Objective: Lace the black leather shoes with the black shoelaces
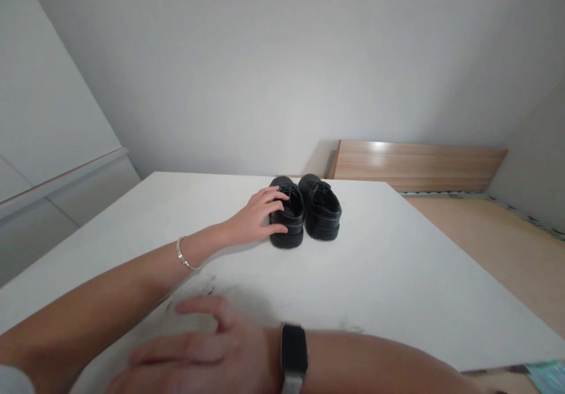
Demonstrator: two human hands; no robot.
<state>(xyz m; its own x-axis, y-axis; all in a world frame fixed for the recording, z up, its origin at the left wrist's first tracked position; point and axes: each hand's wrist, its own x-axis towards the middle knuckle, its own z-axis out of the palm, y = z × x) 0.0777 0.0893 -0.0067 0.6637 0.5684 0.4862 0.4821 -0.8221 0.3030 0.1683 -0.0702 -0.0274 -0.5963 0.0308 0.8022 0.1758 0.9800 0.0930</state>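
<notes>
A pair of black lace-up shoes stands side by side on a white table, heels toward me: the left shoe (288, 239) and the right shoe (324, 226). My left hand (253, 217) reaches to the left shoe with its fingers spread along the shoe's outer side and opening. The fingertips seem to touch it, not wrap round it. Close to the camera, my right hand (207, 347) hovers low over the near part of the table, fingers apart, slightly blurred, with nothing in it. The lowest part of that hand is cut off by the frame.
The white tabletop (375, 288) has dark scuff marks near my right hand. Behind it rises a grey wall (265, 70). A wood-grain board (419, 164) stands at the back right, above a beige surface (477, 235). White panels (48, 117) line the left side.
</notes>
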